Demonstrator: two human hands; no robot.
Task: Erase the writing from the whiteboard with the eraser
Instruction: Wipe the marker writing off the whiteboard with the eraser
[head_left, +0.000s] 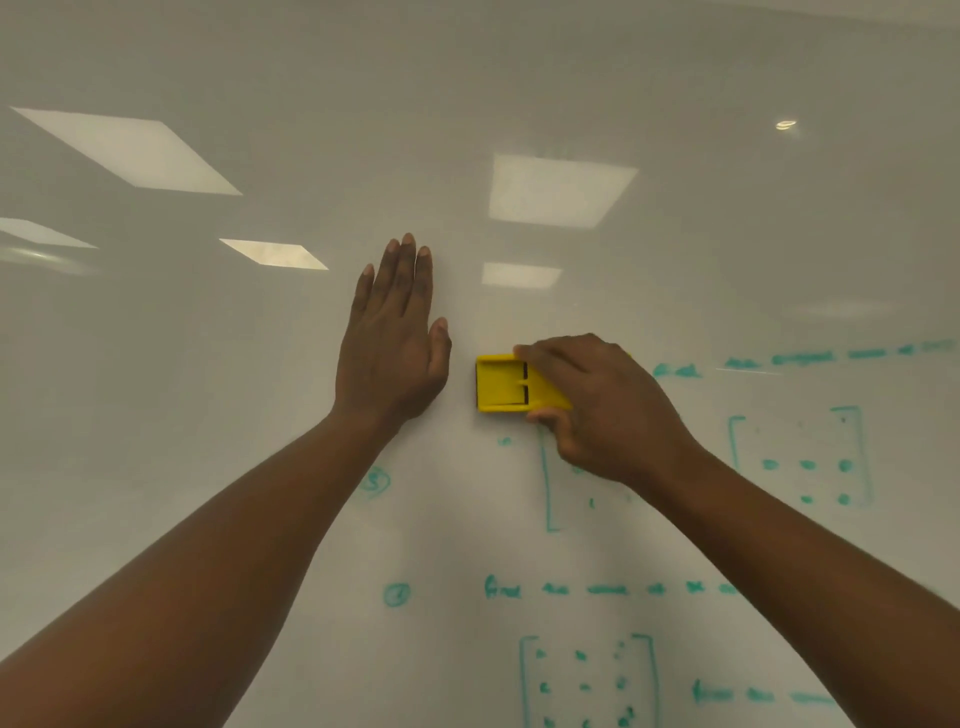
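A glossy whiteboard (519, 93) fills the view. Teal writing (802, 358) runs along a line at the right, with bracketed grids of dots (802, 457) below it and more lines and a grid (587, 680) near the bottom. My right hand (602, 405) grips a yellow eraser (501, 384) pressed flat on the board, at the left end of the top written line. My left hand (392, 338) lies flat on the board just left of the eraser, fingers together and pointing up, holding nothing.
Ceiling lights (556, 189) reflect in the upper board. A circled number (375, 482) shows beside my left forearm, and another circled mark (396, 594) sits lower down. The board above and left of my hands bears no writing.
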